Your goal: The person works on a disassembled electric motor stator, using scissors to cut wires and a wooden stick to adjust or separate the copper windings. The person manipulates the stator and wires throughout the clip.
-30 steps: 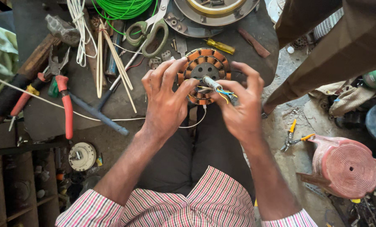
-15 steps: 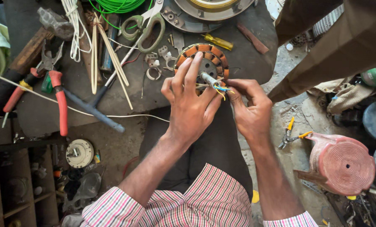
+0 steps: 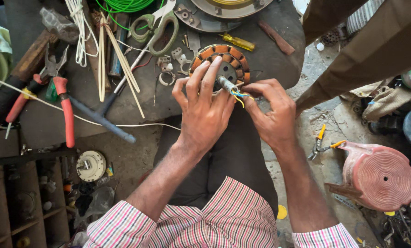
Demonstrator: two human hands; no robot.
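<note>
The left hand (image 3: 205,110) steadies the copper-wound stator (image 3: 220,64) on the bench (image 3: 279,50) so the right hand (image 3: 272,115) can pinch its coloured wires (image 3: 240,95).

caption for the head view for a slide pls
Left hand steadies a round copper-wound motor stator while right hand pinches its blue and yellow wires.

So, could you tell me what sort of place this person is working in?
Most likely a small electrical repair workshop. Both hands, left hand and right hand, hold a copper-wound motor stator with coloured wires. Red-handled pliers, scissors and a yellow screwdriver litter the dark workbench.
</note>
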